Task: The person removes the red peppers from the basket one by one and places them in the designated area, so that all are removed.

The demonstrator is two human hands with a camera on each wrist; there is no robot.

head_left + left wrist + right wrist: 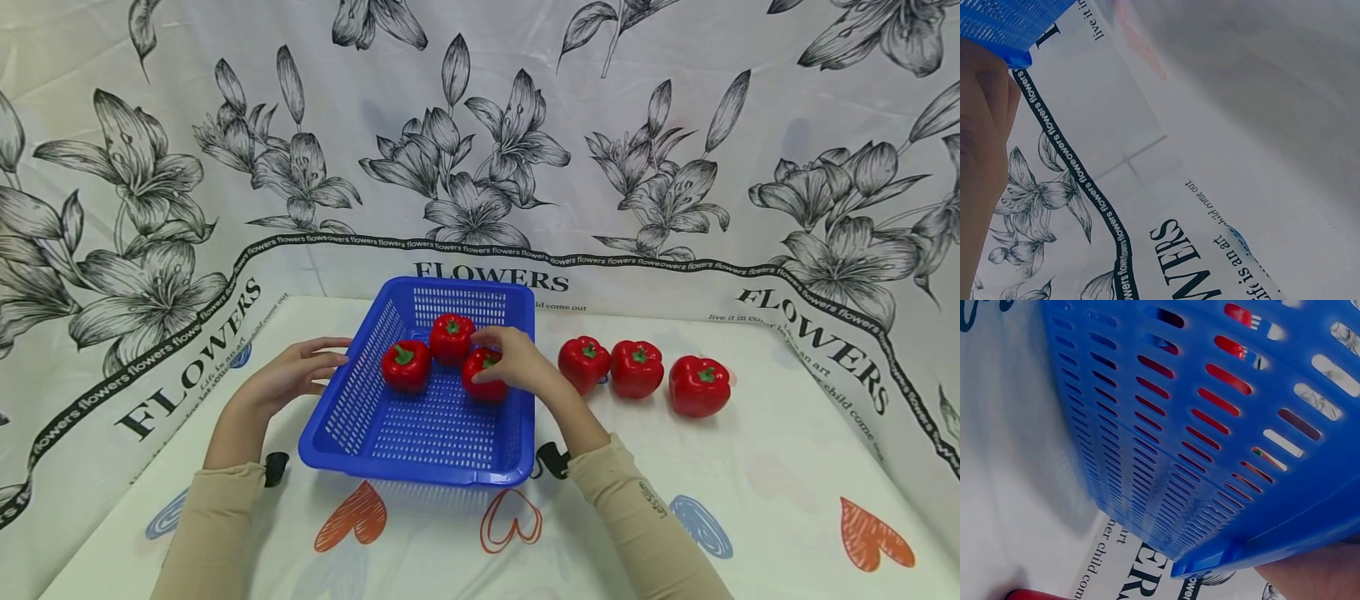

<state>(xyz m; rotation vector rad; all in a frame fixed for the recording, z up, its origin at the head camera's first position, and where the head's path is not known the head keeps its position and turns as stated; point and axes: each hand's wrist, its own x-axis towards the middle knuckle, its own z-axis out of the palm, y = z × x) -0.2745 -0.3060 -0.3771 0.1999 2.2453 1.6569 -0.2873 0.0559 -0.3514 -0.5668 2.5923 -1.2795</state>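
Pepper [487, 392] within curved right hand [517, 360]

Red peppers [407, 373], blue basket [412, 472].

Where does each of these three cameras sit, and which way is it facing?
Head: worn on the head, looking forward and down at a blue slotted plastic basket and six red bell peppers; left hand, right hand and beige sleeves show.
Left wrist: on that wrist, looking past the left hand at a white sheet printed with black flowers and part of the basket.
Right wrist: on that wrist, facing the basket's slotted side; part of the right hand shows.
Wrist views share basket and sheet.
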